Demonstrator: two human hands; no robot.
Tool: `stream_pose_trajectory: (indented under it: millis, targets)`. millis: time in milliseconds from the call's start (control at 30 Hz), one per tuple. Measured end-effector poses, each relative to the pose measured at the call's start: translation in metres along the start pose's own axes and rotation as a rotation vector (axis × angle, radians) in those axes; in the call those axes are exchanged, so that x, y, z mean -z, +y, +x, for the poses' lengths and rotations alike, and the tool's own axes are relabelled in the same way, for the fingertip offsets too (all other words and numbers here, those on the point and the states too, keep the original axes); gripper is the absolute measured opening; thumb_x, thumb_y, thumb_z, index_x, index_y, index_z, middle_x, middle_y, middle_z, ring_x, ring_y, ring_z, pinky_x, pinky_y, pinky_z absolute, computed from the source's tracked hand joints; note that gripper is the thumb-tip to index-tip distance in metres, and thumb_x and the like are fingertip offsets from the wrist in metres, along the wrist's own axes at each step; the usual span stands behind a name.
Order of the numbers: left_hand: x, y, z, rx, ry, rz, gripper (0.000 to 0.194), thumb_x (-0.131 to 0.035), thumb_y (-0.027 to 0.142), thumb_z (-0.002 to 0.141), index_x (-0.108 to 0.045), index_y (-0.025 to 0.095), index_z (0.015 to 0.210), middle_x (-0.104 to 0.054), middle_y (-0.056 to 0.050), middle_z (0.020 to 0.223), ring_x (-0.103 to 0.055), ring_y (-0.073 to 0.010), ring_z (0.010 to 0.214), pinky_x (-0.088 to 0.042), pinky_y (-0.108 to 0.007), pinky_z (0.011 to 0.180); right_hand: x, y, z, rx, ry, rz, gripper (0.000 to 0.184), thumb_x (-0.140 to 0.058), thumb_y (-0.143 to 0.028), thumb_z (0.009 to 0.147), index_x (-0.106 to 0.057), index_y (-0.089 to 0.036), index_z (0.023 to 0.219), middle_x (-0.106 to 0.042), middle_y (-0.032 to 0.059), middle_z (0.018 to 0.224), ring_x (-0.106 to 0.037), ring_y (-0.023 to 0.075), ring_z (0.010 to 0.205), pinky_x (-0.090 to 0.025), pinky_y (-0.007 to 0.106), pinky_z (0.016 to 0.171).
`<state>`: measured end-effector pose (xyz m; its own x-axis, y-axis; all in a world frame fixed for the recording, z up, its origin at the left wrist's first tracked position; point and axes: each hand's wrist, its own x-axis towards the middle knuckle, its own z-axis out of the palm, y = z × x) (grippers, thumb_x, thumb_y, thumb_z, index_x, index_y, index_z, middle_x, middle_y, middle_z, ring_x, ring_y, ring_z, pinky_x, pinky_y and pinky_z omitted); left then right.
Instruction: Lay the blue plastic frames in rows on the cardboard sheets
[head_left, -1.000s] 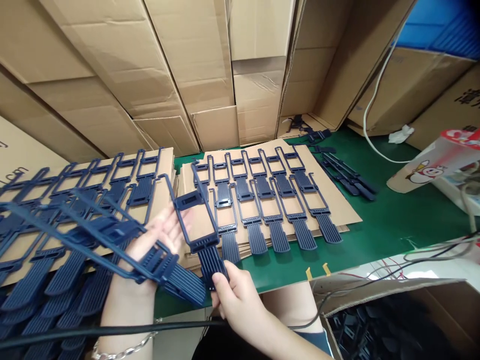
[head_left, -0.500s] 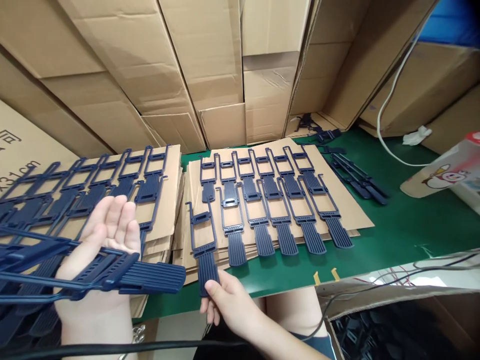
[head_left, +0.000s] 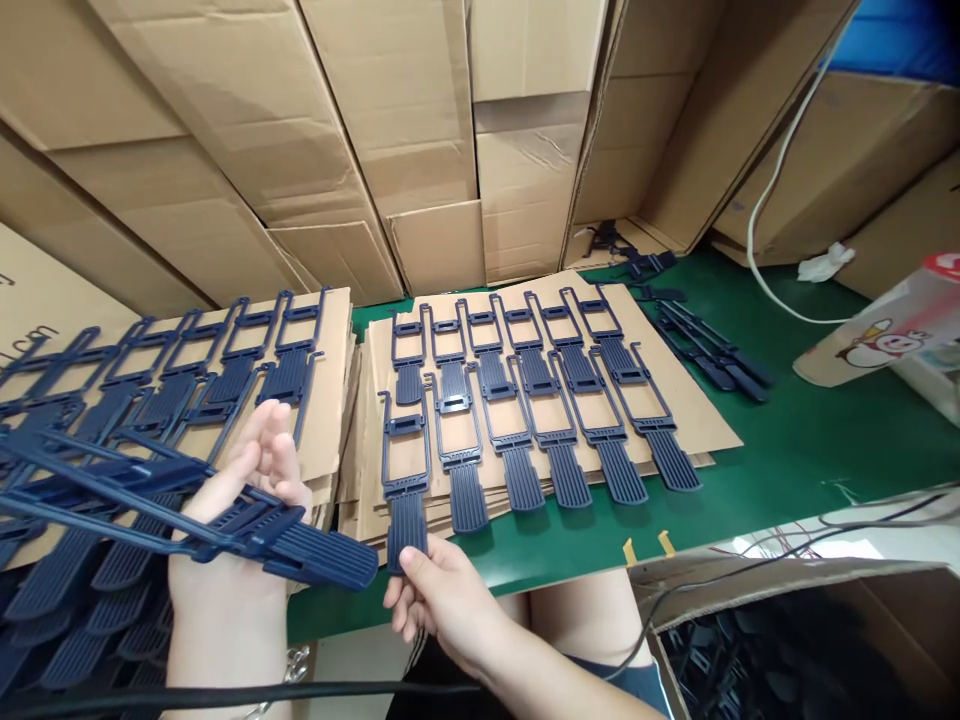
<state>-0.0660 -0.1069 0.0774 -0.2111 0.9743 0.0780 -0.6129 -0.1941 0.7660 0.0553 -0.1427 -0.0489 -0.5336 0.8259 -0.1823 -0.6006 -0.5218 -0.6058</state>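
In the head view, my right hand (head_left: 450, 605) pinches the ribbed tab of a dark blue plastic frame (head_left: 407, 505) between thumb and fingers. That frame lies at the left end of the front row on a cardboard sheet (head_left: 697, 390). My left hand (head_left: 259, 475), palm up with fingers loosely curled, carries several similar dark blue plastic frames (head_left: 322, 555). They lie across the palm and wrist, with the thumb hooked through them. Beside the held frame, more frames (head_left: 466, 495) lie in two rows, the front ones overlapping the back ones.
At left, another cardboard stack (head_left: 337, 400) bears rows of frames. Loose frames (head_left: 712, 350) lie on the green table (head_left: 795, 430) at right, near a plastic cup (head_left: 870, 340) and a white cable (head_left: 757, 230). Cardboard walls stand behind. An open box (head_left: 810, 640) of dark parts sits lower right.
My left hand has moved right and slightly down with its bundle of frames. The frame in my right hand now lies straighter and closer to its neighbours.
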Motion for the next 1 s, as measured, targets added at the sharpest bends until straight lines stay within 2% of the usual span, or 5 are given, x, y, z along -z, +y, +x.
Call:
stream_pose_trajectory:
  millis: [167,467,633,800,1000]
  targets:
    - [-0.004,-0.001,0.005,0.073,0.105,-0.034,0.042,-0.018,0.007,0.089,-0.043,0.017,0.12,-0.067,0.002,0.089,-0.062,-0.0036,0.059,-0.046,-0.01,0.04,-0.002,0.003,-0.006,-0.015,0.012,0.118,0.055,-0.067,-0.057,0.054,-0.044,-0.01,0.069,-0.054,0.0018,0.058,-0.048,0.0047,0.04,-0.037,0.012,0.035]
    - [-0.002,-0.007,0.008,0.102,0.116,-0.045,0.043,-0.018,0.008,0.089,-0.037,0.014,0.126,-0.067,0.001,0.088,-0.062,-0.0038,0.057,-0.045,-0.009,0.038,-0.002,0.007,-0.011,-0.059,-0.021,0.162,0.052,-0.069,-0.054,0.053,-0.047,-0.008,0.063,-0.054,0.0034,0.055,-0.048,0.0057,0.038,-0.038,0.013,0.034]
    - [-0.001,-0.004,0.007,0.172,0.142,-0.108,0.042,-0.017,0.01,0.09,-0.035,0.017,0.127,-0.068,0.002,0.084,-0.061,-0.0033,0.053,-0.043,-0.009,0.034,0.0,0.004,-0.012,-0.078,-0.055,0.181,0.05,-0.068,-0.051,0.055,-0.05,-0.007,0.07,-0.054,0.0041,0.054,-0.047,0.0065,0.037,-0.036,0.012,0.031]
    - [0.004,-0.002,0.008,0.2,0.116,-0.131,0.043,-0.014,0.012,0.091,-0.04,0.019,0.125,-0.068,0.001,0.082,-0.06,-0.0036,0.05,-0.041,-0.01,0.032,-0.001,-0.002,-0.01,-0.091,-0.039,0.157,0.05,-0.068,-0.051,0.054,-0.05,-0.007,0.071,-0.054,0.004,0.053,-0.047,0.0065,0.036,-0.035,0.013,0.031]
    - [0.008,-0.001,0.006,0.268,0.062,-0.194,0.041,-0.017,0.014,0.091,-0.037,0.023,0.126,-0.067,0.002,0.08,-0.06,-0.0046,0.05,-0.044,-0.012,0.035,-0.004,-0.003,-0.005,-0.055,-0.01,0.149,0.045,-0.068,-0.047,0.055,-0.045,-0.009,0.066,-0.054,0.003,0.055,-0.047,0.0061,0.037,-0.035,0.013,0.031]
